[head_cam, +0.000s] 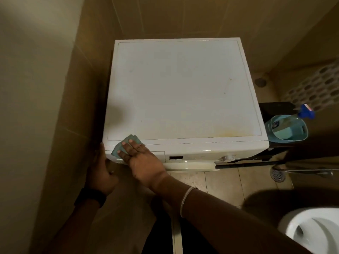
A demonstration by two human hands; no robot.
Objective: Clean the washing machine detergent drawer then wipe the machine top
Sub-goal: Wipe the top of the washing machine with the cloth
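Nearest the camera, at the lower right, the white rim of a toilet [310, 233] curves into view, and two bare forearms reach forward from the bottom edge. The right forearm wears a thin bangle [185, 200] at the wrist, and the right hand [141, 159] lies flat with straight fingers, pressing a folded teal cloth [126, 143] against the front left corner of the washing machine [183, 92], where the top edge meets the front panel. The cloth shows beyond the fingertips and to their left, partly over the panel where the detergent drawer [156, 155] sits; the drawer front looks flush with the panel, though the hand covers most of it. The left hand [101, 171], with a dark band [90, 197] on its wrist, is at the machine's left front corner, its thumb up against the corner edge and its fingers reaching under the panel; whether they curl round anything is hidden, so its grip cannot be told. Further along the front panel are a small dark display [176, 158] and a round knob [228, 157]. The machine top is white, with faint yellowish staining near its front right and a few small specks. To the right of the machine, a light blue basket [286, 129] holds a bottle with a blue spray head [305, 111]. A floor drain [278, 174] lies on the tiles below it. Tan wall tiles rise behind the machine.
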